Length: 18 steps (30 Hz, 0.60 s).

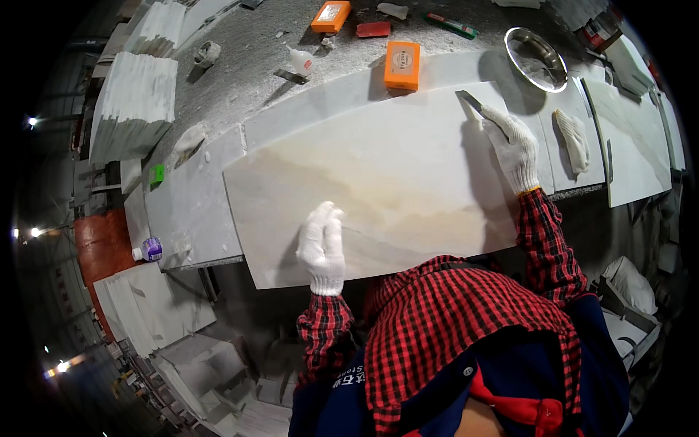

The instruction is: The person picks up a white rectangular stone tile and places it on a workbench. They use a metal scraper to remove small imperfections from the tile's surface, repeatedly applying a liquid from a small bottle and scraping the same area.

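Note:
A large pale marble slab [408, 160] with tan and grey veining lies before me, its near edge against my apron. My right hand [515, 146], in a white knitted glove, is closed on a scraper [470, 100] over the slab's right part. The scraper's flat dark blade points up and to the left; its handle is hidden in the glove. On the slab's near left part is my left hand [321, 244], gloved too, with its fingers drawn together. Whatever they may hold is hidden.
Beyond the slab stand an orange box [402, 65] and a steel bowl [536, 60]. A spare white glove [572, 142] lies to the right. Further back are another orange box [331, 16] and a small white bottle [301, 62]. Stacked tiles [135, 98] rise at left.

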{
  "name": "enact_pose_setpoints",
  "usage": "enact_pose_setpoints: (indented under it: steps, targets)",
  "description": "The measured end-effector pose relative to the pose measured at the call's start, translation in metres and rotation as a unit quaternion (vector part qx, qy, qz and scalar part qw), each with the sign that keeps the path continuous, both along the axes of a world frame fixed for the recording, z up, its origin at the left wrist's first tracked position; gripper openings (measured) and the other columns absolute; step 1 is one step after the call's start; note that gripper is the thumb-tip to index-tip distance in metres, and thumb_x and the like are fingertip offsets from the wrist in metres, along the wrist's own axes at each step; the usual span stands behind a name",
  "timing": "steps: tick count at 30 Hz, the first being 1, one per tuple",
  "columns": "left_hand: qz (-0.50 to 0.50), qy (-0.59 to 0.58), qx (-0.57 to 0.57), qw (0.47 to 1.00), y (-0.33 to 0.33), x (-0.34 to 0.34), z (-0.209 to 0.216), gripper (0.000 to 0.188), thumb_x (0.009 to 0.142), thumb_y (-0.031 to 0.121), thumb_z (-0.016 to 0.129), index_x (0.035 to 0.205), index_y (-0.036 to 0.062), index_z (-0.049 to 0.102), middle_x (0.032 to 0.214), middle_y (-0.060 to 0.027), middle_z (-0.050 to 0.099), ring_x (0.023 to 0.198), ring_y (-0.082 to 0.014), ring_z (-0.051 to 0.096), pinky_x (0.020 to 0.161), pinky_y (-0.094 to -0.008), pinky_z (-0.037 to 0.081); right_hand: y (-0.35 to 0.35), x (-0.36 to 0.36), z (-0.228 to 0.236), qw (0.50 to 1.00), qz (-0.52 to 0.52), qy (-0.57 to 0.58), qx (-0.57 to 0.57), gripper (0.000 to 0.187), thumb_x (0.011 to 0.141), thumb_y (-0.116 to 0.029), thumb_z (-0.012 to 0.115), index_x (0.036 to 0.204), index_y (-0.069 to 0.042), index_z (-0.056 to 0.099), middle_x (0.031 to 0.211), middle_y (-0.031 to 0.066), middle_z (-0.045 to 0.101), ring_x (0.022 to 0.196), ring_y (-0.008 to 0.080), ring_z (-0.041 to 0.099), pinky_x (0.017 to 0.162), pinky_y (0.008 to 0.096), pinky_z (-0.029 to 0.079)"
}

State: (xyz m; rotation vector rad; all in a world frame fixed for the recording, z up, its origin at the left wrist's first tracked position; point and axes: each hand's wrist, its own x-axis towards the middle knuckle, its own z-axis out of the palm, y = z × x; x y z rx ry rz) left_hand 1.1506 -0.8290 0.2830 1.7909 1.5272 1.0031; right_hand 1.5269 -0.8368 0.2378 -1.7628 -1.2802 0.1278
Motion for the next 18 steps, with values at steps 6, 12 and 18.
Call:
enact_pose_setpoints:
  steps: [6,12,18]
  targets:
    - [0.085,-0.017,0.064,0.994,0.040,0.001,-0.010,0.041,0.095,0.006,0.066,0.136,0.0003,0.060,0.099,-0.0068,0.071,0.090,-0.0158,0.066,0.086,-0.0306,0.053,-0.002,0.000,0.004,1.000,0.006,-0.002,-0.003,0.022,0.090,-0.016,0.071,0.111,-0.009,0.075,0.094,0.0108,0.073,0.088,0.0284,0.070,0.079,0.0365,0.054]
    - [0.165,-0.098,-0.085,0.978,0.038,0.007,0.001,0.046,0.091,0.002,0.065,0.137,0.0016,0.059,0.071,0.0046,0.048,0.062,-0.0056,0.045,0.059,-0.0223,0.043,-0.001,-0.002,0.003,0.999,-0.007,-0.035,0.003,0.023,0.091,-0.021,0.072,0.111,-0.010,0.076,0.096,0.0108,0.073,0.088,0.0291,0.070,0.079,0.0370,0.054]
    - [0.165,-0.212,-0.114,0.957,0.030,0.001,0.003,0.058,0.083,-0.008,0.061,0.139,0.0033,0.056,0.071,0.0049,0.044,0.060,-0.0054,0.043,0.056,-0.0222,0.041,0.000,0.001,0.007,0.999,-0.016,-0.008,-0.030,0.027,0.092,-0.029,0.072,0.112,-0.011,0.076,0.098,0.0115,0.074,0.088,0.0295,0.071,0.078,0.0373,0.055]
